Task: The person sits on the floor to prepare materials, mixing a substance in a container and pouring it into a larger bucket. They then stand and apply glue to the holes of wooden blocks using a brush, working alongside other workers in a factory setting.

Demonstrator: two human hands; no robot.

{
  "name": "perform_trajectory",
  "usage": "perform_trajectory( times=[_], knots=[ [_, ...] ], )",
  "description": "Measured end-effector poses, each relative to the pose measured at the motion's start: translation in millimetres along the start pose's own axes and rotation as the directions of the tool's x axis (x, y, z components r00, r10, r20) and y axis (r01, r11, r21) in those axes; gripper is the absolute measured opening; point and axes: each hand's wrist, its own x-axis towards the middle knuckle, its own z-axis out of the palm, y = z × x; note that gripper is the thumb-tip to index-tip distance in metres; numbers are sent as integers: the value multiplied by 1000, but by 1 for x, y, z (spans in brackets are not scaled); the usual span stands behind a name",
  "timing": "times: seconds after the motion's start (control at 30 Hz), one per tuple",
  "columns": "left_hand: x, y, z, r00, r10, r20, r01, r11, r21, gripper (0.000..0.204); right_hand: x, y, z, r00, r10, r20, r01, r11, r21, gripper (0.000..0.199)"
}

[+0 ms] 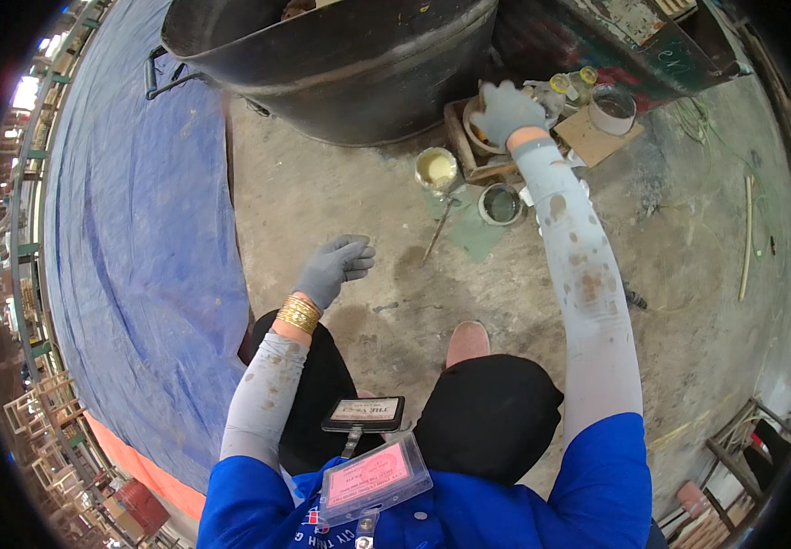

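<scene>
My right hand (511, 112), in a grey glove, reaches over a small wooden box (457, 137). Its fingers bend down over a bowl-like container inside, and whatever they grip is hidden beneath them. My left hand (333, 270), also gloved, hovers above the concrete floor with its fingers loosely extended and nothing in it. Between the hands stand a can of cream-coloured paint (437, 169) and a can of dark liquid (501, 205). A thin stick or brush (438, 231) lies beside them. To the right of the box are yellow-capped bottles (571, 84) and a whitish tub (612, 110) on cardboard (597, 145).
A large dark metal vat (341, 82) stands ahead, with a dark green container (661, 64) at its right. Blue tarpaulin (144, 238) covers the left side. A pale stick (747, 238) and thin cords (695, 119) lie on the right. My knees are bent below.
</scene>
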Motion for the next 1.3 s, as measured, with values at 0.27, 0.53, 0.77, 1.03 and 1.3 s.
perform_trajectory(
  times=[0.27,0.53,0.77,1.03,1.3],
  knots=[
    [1,-17,-17,999,-10,-52,14,997,80,33,-70,75,-15,963,128,-237,13,857,515,35],
    [80,-56,57,969,-163,183,135,978,158,21,-238,86,214,915,211,343,-401,394,827,9],
    [141,-80,107,963,101,-248,120,666,736,40,-217,43,233,993,-65,-100,94,943,319,12],
    [133,-94,119,831,466,-304,88,430,899,35,-198,36,221,856,-346,-383,465,840,280,23],
    [133,-67,114,900,319,-297,137,440,888,35,-205,96,198,808,550,-213,-312,705,637,54]
  ],
)
